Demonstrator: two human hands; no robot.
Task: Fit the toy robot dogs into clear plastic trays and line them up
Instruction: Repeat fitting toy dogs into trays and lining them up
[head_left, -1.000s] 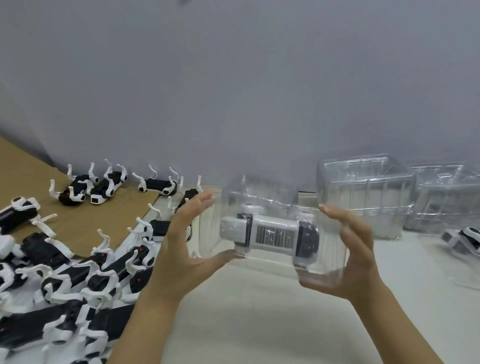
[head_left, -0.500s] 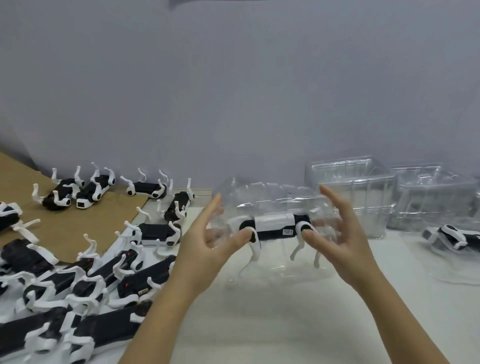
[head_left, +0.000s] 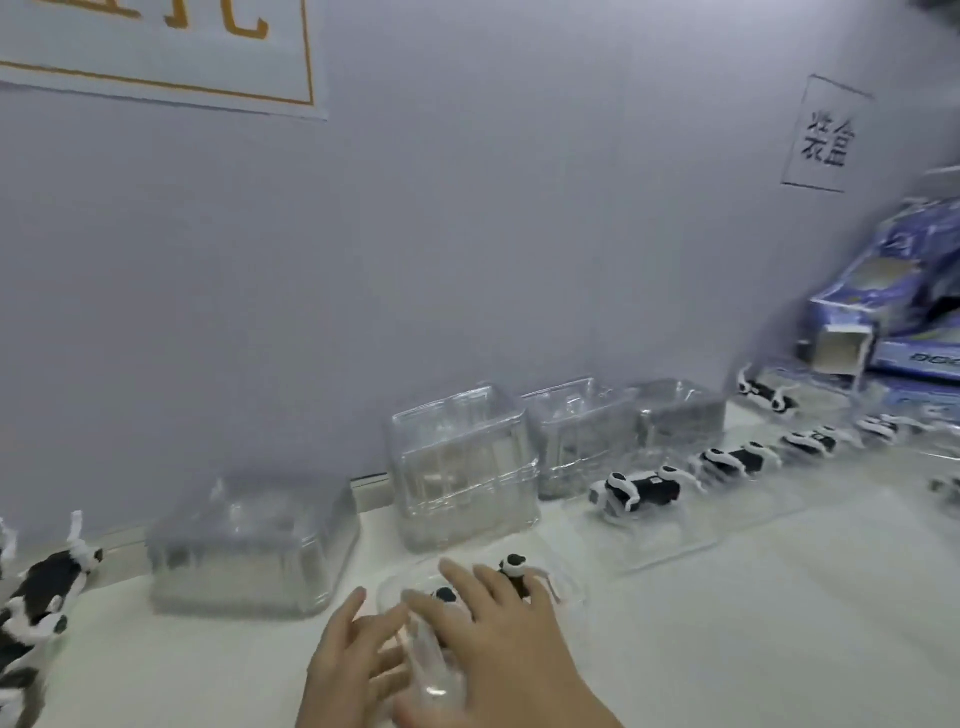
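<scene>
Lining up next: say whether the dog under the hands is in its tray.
In. Clear tray encloses the dog; left hand and right hand rest on it.

Packing station in a toy workshop or factory. You stand at a white tabletop (head_left: 727, 649) set against a plain grey wall (head_left: 467, 234). Along the wall's foot stand stacks of clear moulded plastic trays (head_left: 462, 467). Identical black-and-white toy robot dogs (head_left: 639, 488), each in a single clear tray, form a row running away to your right. At your far left lie more loose dogs (head_left: 47, 582) of the same kind. Blue printed cardboard retail boxes (head_left: 883, 291) are piled at the right end. Above them is a thin-framed wall label with two black characters (head_left: 826, 135). A white sign with an orange border (head_left: 156, 47) hangs at upper left.
</scene>
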